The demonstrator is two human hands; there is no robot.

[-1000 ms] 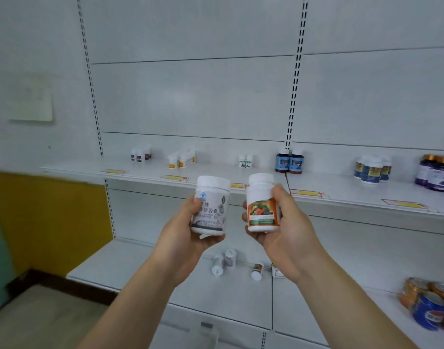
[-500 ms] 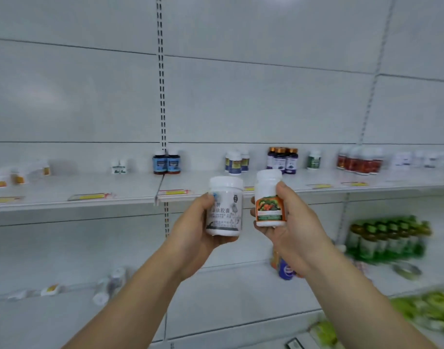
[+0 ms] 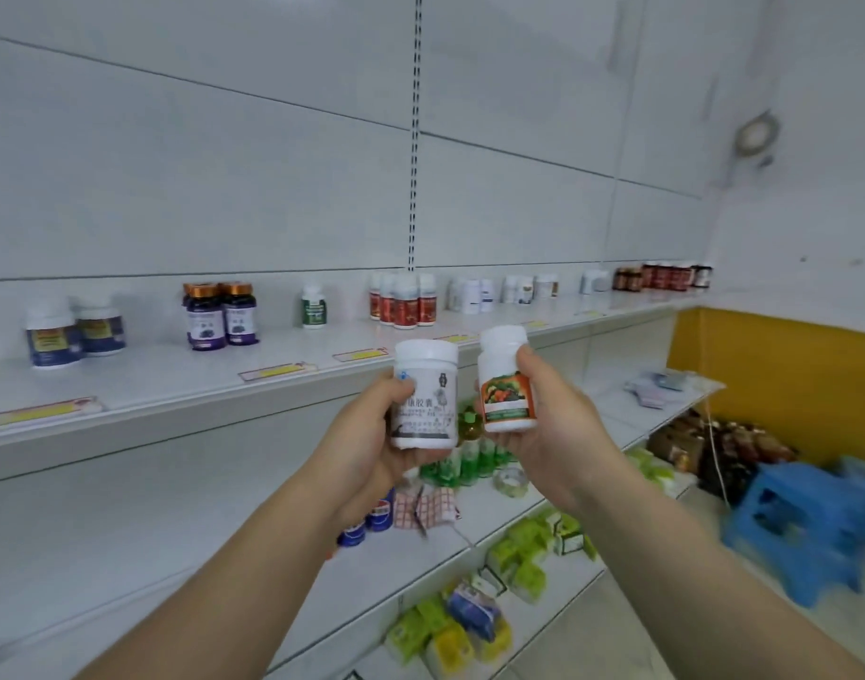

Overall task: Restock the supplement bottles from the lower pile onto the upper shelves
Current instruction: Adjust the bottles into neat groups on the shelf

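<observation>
My left hand (image 3: 366, 444) grips a wide white bottle with a grey label (image 3: 425, 395), upright, in front of my chest. Beside it my right hand (image 3: 553, 434) holds a slimmer white bottle with an orange fruit label (image 3: 506, 385), also upright. Both bottles hang in the air just below the edge of the upper shelf (image 3: 175, 380). On that shelf stand groups of supplement bottles: blue-labelled ones (image 3: 72, 331) at the left, purple ones with gold caps (image 3: 219, 316), a green-labelled one (image 3: 314, 306), red-labelled ones (image 3: 403, 301) and white ones (image 3: 474, 294) further right.
The middle shelf (image 3: 126, 522) carries blue cans (image 3: 366, 522), green bottles (image 3: 464, 458) and a tape roll (image 3: 511, 480). Green and yellow packets (image 3: 450, 630) lie on the lowest shelf. Blue plastic stools (image 3: 803, 522) stand on the floor at the right by a yellow wall (image 3: 788, 380).
The view has swung to the right along the shelving, bringing new bottle groups, the yellow wall and the stools into sight. Both hands keep the same bottles held up side by side.
</observation>
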